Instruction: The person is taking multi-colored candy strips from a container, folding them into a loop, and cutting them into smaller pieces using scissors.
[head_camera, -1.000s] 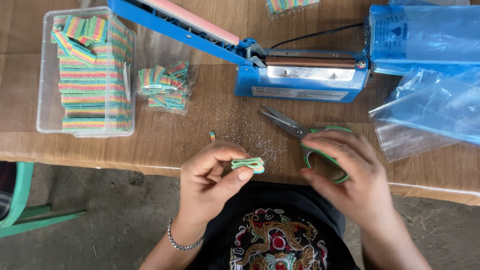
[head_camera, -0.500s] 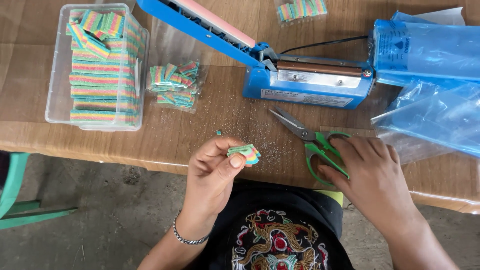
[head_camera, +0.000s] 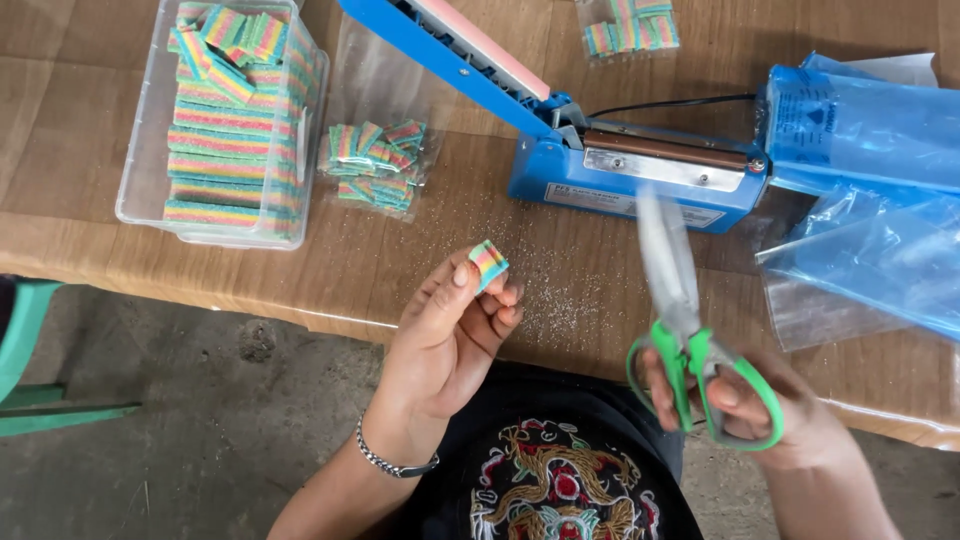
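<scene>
Up front, left hand (head_camera: 450, 330) pinches one candy strip (head_camera: 488, 263); right hand (head_camera: 760, 420) grips one pair of scissors (head_camera: 680, 330).

Bare tabletop (head_camera: 420, 260) before blue sealer (head_camera: 640, 180)

Candy tub (head_camera: 140, 190) lies left of the heat sealer (head_camera: 640, 175); plastic bags (head_camera: 880, 200) right.

This looks like a small packing workshop for sweets. A blue heat sealer (head_camera: 640, 165) with a long arm sits on the wooden worktop (head_camera: 400, 270). A clear box (head_camera: 225, 120) is full of rainbow candy strips. Small clear bags of cut candy (head_camera: 378, 165) lie beside it. Blue plastic bags (head_camera: 880, 190) are piled at one side. Sugar grains are scattered on the wood. The floor (head_camera: 200, 420) below is rough grey concrete.
</scene>
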